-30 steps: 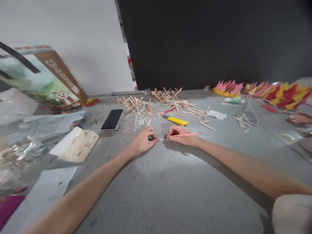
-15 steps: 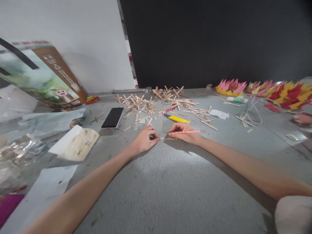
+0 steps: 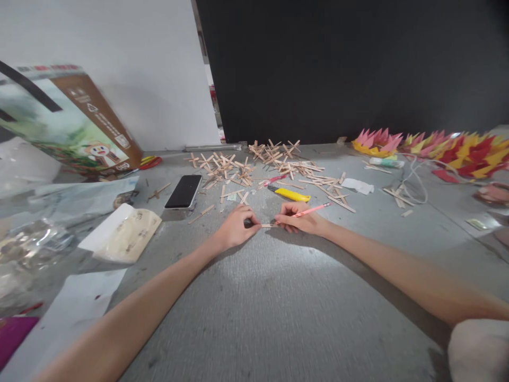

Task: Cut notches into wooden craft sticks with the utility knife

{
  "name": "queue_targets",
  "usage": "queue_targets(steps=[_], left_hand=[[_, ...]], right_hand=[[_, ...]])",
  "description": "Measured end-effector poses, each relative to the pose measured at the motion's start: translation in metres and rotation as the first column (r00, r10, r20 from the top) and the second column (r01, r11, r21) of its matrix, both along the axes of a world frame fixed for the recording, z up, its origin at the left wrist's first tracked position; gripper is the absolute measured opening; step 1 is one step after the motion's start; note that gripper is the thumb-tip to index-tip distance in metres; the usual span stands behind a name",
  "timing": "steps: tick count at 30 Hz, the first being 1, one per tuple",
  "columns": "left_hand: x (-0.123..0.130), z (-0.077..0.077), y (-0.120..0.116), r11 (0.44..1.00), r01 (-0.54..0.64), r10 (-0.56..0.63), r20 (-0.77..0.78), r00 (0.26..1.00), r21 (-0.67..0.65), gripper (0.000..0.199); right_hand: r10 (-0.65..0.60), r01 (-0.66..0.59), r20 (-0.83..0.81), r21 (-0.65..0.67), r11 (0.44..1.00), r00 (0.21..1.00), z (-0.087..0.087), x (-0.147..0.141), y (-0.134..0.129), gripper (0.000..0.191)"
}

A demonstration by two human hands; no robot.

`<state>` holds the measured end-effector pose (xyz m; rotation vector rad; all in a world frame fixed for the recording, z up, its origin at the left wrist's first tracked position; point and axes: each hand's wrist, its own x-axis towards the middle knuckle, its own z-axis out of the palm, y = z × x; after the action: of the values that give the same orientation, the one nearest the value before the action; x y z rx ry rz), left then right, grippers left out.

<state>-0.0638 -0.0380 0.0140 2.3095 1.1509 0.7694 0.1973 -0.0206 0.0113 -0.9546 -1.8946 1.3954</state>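
Observation:
Between thumb and fingers, my left hand (image 3: 238, 227) pinches the left end of a small wooden stick (image 3: 267, 226) lying low over the grey table (image 3: 238, 307). A pink pencil (image 3: 312, 210) is gripped in my right hand (image 3: 297, 218), its tip down at the stick's right part. The eraser end points up and to the right. Just beyond my right hand lies a yellow utility knife (image 3: 290, 194). Behind both hands are wooden sticks (image 3: 226, 168), many joined in crosses, and more loose sticks (image 3: 332, 185) to the right.
A phone (image 3: 183, 192) lies left of the sticks, near a cream packet (image 3: 129, 234). A printed bag (image 3: 99, 127) stands at the far left. Paper flowers (image 3: 377, 143), a glue stick (image 3: 385, 163) and a white cable (image 3: 413, 183) are at the right. A black panel (image 3: 338, 69) rises behind.
The pencil has tilted more steeply, its eraser end rising. My right hand has turned slightly, with its fingers nearer the stick. My left hand keeps its hold.

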Motion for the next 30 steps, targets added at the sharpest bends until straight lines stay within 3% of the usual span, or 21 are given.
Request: queue_targets(steps=[16, 19, 25, 30], left_hand=[[-0.0001, -0.0010, 0.0010, 1.000, 0.010, -0.010, -0.005, 1.000, 0.016, 0.016], [0.0004, 0.0005, 0.0000, 1.000, 0.008, -0.008, -0.002, 1.000, 0.014, 0.015], [-0.0003, -0.0004, 0.0001, 1.000, 0.003, -0.003, 0.000, 1.000, -0.005, 0.010], [-0.0007, -0.0050, 0.0017, 0.999, 0.041, -0.041, 0.012, 0.999, 0.031, 0.014]], right_hand=[[0.001, -0.018, 0.112, 0.149, 0.989, 0.994, -0.0015, 0.0004, -0.0034, 0.035], [0.008, -0.020, 0.094, 0.128, 0.992, 0.996, 0.0003, 0.0005, -0.0048, 0.036], [-0.138, 0.135, 0.017, 0.100, 0.986, 0.990, 0.0022, 0.0008, -0.0015, 0.042], [-0.169, 0.166, 0.019, 0.097, 0.981, 0.985, 0.0027, 0.0010, 0.0013, 0.040]])
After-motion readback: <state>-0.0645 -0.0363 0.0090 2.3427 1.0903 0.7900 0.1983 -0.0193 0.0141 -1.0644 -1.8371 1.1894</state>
